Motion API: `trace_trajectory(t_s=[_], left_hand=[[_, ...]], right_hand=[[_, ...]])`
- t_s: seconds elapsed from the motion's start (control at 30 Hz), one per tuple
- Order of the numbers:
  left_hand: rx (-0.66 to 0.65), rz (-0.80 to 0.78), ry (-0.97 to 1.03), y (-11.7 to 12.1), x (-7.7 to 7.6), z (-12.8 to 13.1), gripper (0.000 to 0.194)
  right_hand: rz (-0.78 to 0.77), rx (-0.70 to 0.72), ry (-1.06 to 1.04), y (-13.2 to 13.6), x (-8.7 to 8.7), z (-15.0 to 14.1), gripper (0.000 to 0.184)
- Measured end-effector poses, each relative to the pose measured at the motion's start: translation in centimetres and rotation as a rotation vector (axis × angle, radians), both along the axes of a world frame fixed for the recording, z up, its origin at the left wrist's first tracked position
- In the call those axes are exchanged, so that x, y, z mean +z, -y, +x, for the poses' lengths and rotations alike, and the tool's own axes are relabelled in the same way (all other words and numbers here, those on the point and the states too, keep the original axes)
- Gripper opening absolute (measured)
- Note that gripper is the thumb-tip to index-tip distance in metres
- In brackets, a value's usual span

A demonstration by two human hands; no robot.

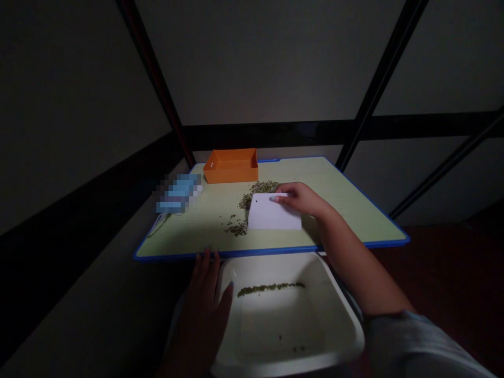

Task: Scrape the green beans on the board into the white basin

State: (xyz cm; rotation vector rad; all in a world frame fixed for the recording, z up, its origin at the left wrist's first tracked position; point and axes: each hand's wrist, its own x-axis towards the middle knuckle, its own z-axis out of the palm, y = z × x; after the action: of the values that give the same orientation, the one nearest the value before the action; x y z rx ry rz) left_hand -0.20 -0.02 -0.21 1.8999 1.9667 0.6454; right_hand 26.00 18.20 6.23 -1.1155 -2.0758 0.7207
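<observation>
My right hand (302, 199) is closed on the top edge of a white plastic scraper (273, 214), a flat sheet with a small hole in one corner. The scraper stands tilted on the table, with small greenish-brown seeds or grains (264, 187) behind it and to its left. Below the table's near edge is a white basin (283, 336) with a line of the same grains (270, 288) along its far inside and a few specks near the front. My left hand (207, 310) lies at the basin's left rim, fingers stretched toward the table edge and thumb apart.
The pale green table (346, 210) has a blue edge. An orange tray (231, 174) stands at its back left. A blurred light-blue object (179, 193) with a cable (157, 224) is at the left edge. Dark-framed grey panels (268, 63) rise behind.
</observation>
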Motion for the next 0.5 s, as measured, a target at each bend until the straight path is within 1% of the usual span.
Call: trace_trajectory(t_s=[0.13,0.2,0.33,0.4,0.5], left_hand=[[-0.007,0.023,-0.007,0.0,-0.5,-0.3,0.065],[-0.004,0.024,-0.009,0.1,-0.5,-0.3,0.065],[-0.002,0.021,-0.009,0.0,-0.5,-0.1,0.065],[0.000,0.027,-0.009,0.0,-0.4,0.0,0.064],[0.000,0.030,-0.006,0.0,-0.2,0.1,0.063]], right_hand=[[-0.014,-0.037,-0.029,0.1,0.3,0.2,0.029],[-0.021,-0.046,-0.076,0.1,0.5,0.1,0.031],[0.004,-0.046,-0.182,0.2,0.5,-1.1,0.035],[0.037,-0.062,-0.155,0.3,0.6,-2.0,0.035],[0.130,-0.052,-0.032,0.7,1.2,-3.4,0.030]])
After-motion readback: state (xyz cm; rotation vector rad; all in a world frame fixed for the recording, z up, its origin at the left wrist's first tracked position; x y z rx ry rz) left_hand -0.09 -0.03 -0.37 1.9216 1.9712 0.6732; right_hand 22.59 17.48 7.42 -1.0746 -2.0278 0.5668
